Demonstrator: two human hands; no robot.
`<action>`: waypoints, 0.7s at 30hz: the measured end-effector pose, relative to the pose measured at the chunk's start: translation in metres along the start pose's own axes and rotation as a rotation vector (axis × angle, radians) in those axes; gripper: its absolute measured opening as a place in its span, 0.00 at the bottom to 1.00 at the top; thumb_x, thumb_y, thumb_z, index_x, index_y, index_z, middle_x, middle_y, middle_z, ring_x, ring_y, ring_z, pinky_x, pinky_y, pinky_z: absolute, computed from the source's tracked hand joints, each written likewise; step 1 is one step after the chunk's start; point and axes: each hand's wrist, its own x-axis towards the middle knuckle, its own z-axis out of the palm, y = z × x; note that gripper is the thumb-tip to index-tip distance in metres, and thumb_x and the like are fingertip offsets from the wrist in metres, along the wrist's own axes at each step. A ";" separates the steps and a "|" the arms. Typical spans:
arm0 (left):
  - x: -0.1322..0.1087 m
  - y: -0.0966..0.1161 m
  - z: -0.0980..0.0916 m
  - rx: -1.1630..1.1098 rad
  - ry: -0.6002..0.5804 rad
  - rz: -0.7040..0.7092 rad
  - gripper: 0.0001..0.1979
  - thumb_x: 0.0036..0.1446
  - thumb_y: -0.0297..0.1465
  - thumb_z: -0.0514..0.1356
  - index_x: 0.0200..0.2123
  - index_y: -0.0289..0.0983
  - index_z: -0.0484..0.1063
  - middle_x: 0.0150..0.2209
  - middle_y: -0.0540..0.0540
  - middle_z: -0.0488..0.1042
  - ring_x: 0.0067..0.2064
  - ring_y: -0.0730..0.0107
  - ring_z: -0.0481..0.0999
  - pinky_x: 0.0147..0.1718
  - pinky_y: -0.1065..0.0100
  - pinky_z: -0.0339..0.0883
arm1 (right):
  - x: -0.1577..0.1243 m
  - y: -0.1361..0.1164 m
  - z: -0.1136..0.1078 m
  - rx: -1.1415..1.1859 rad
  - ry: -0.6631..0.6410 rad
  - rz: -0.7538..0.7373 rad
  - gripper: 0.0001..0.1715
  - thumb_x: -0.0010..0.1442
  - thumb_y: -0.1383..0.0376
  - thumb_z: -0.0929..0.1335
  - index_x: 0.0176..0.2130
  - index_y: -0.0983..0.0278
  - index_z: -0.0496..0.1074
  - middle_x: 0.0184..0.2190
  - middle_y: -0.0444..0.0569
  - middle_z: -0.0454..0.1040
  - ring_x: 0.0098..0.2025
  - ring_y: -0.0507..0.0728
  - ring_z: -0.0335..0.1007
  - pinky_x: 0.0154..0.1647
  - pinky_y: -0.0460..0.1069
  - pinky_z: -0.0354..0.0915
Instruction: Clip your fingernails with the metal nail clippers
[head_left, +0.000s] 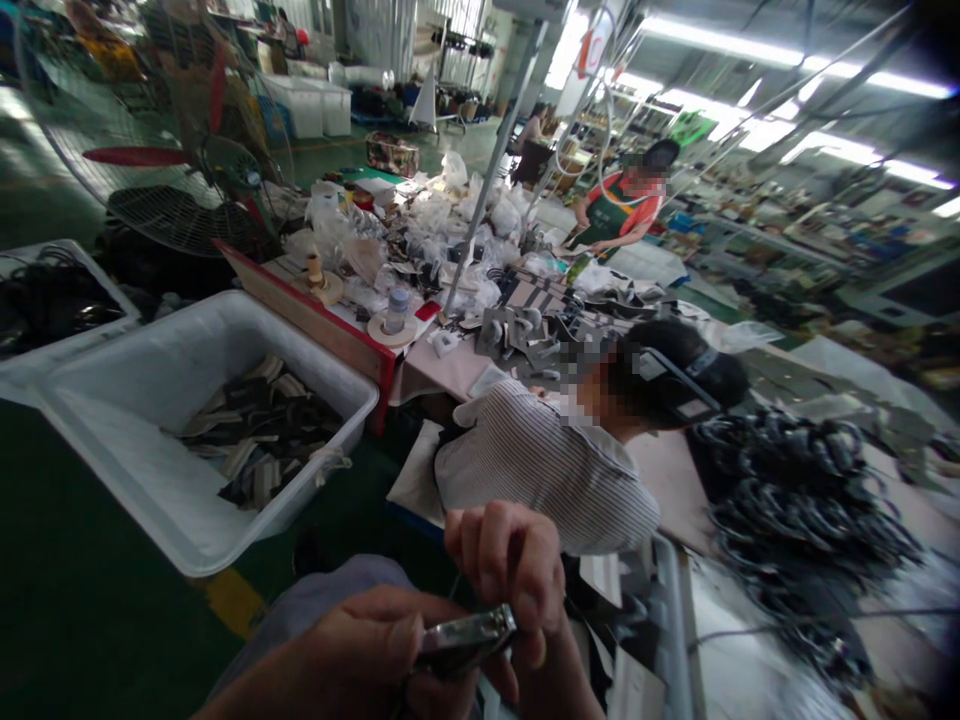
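A silver nail clipper (466, 640) sits in my left hand (367, 650), pinched between the thumb and the fingers. Its jaw end points right, toward the other hand. My right hand (510, 570) is raised beside it with the fingers curled in. Its fingertips lie at the clipper's jaws, and I see nothing held in them. Exactly which fingertip meets the jaws is hard to make out.
Just ahead a person in a striped shirt (540, 465) sits at a cluttered table. A white plastic bin (127, 440) with dark cut pieces stands left, near a caged fan (172, 190). Black looped parts (802, 510) are heaped right. Another person (622, 205) works farther back.
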 end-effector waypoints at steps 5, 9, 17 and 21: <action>-0.006 -0.002 0.003 -0.032 0.009 0.030 0.32 0.75 0.50 0.67 0.61 0.24 0.87 0.32 0.48 0.61 0.31 0.72 0.59 0.32 0.67 0.49 | 0.000 -0.001 0.005 -0.016 0.000 0.001 0.33 0.65 0.46 0.86 0.25 0.57 0.72 0.24 0.39 0.68 0.24 0.52 0.68 0.32 0.52 0.66; -0.010 -0.004 0.004 -0.032 0.053 0.020 0.27 0.74 0.44 0.68 0.59 0.24 0.88 0.31 0.47 0.63 0.30 0.73 0.62 0.32 0.67 0.50 | -0.001 -0.001 0.006 -0.013 -0.048 -0.011 0.29 0.68 0.50 0.85 0.27 0.57 0.74 0.26 0.40 0.70 0.26 0.51 0.69 0.33 0.52 0.65; -0.015 -0.006 0.003 -0.009 0.073 0.027 0.23 0.73 0.43 0.70 0.54 0.26 0.89 0.29 0.46 0.68 0.27 0.74 0.63 0.28 0.68 0.51 | -0.002 -0.002 0.004 -0.074 -0.083 -0.015 0.13 0.70 0.50 0.83 0.37 0.51 0.87 0.27 0.42 0.72 0.27 0.54 0.71 0.34 0.55 0.66; -0.016 -0.012 0.000 -0.037 0.094 0.020 0.20 0.73 0.41 0.71 0.51 0.27 0.87 0.28 0.47 0.70 0.25 0.75 0.64 0.27 0.69 0.52 | 0.000 0.002 -0.001 -0.057 -0.154 -0.082 0.08 0.70 0.55 0.84 0.40 0.52 0.88 0.27 0.41 0.72 0.28 0.53 0.70 0.35 0.54 0.67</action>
